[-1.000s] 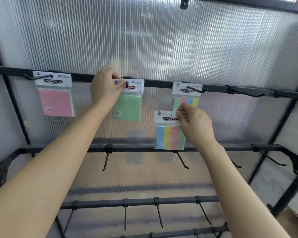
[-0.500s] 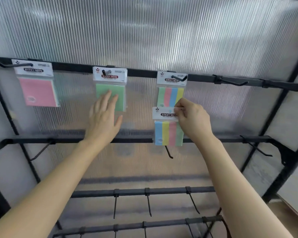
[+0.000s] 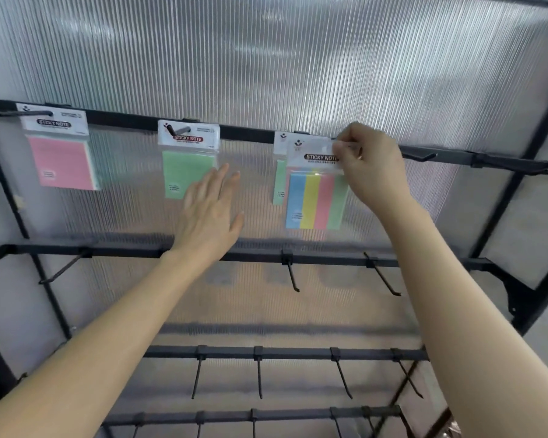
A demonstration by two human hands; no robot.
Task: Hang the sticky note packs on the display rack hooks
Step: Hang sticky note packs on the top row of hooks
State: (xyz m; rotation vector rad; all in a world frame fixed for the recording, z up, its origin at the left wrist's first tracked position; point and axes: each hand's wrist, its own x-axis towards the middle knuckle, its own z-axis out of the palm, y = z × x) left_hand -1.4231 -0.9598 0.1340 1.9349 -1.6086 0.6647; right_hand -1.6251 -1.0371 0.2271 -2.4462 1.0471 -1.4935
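Packs are hung on the top rail (image 3: 124, 116): pink pack (image 3: 62, 162), green pack (image 3: 187, 172). Left hand (image 3: 211, 210), fingers spread, has been lowered away. Striped pack (image 3: 315, 197), header pinched by right hand (image 3: 370, 165), has been raised to the third hook, apparently for threading

Rear striped pack (image 3: 279, 184): mostly hidden behind front striped pack (image 3: 314, 200); only its left edge and header corner show.
Hang hole of front striped pack: covered by right hand (image 3: 372, 167); hook engagement cannot be told.
Green pack (image 3: 187, 172) small print: too small to read.
Leftmost hook (image 3: 16, 114): cut off by left frame edge.
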